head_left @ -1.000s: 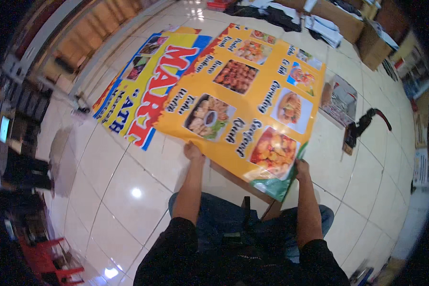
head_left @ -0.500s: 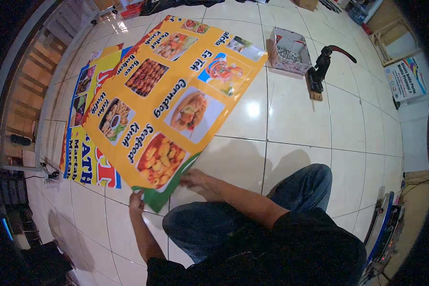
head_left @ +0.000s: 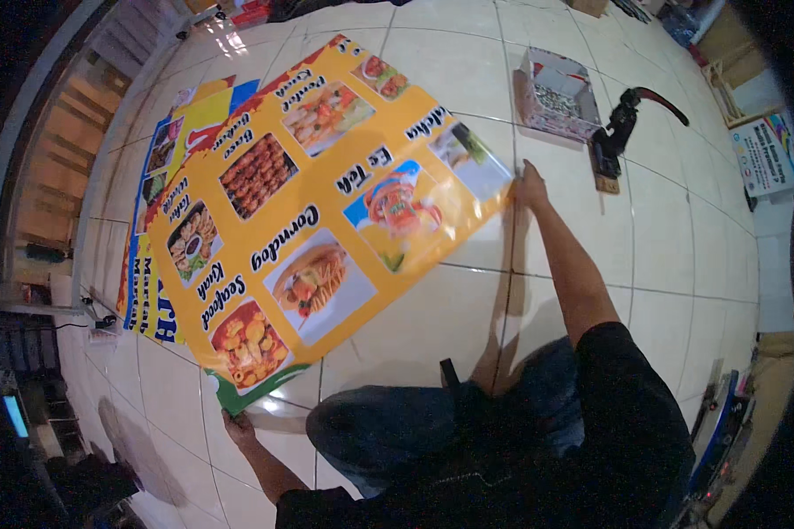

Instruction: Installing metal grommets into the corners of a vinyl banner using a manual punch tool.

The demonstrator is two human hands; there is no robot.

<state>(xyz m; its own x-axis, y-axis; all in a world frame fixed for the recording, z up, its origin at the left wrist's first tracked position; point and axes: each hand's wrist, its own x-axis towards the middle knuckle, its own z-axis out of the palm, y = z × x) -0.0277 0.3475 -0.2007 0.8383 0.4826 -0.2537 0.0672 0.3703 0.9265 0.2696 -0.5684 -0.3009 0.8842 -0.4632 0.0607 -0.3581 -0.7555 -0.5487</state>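
Observation:
A large orange vinyl banner (head_left: 326, 189) with food pictures and dark lettering lies spread before me, tilted to the left. My left hand (head_left: 238, 427) pinches its green near corner. Out to the right, my right hand (head_left: 530, 187) grips the banner's right corner, beside a picture of a drink. Under the banner's left side, a second banner (head_left: 161, 304) in yellow, blue and red sticks out; most of it is hidden.
Beyond my right hand stand an open box (head_left: 558, 97) of small metal pieces and a black hand press (head_left: 617, 137) on a wooden base. A printed sign (head_left: 766, 157) leans at the far right. My bent legs (head_left: 388, 436) are close on the white tile floor (head_left: 468, 304).
My right hand has left the green near end and moved far right to the banner's right corner. The left hand has drawn its corner nearer and leftward, and the banner has turned slightly.

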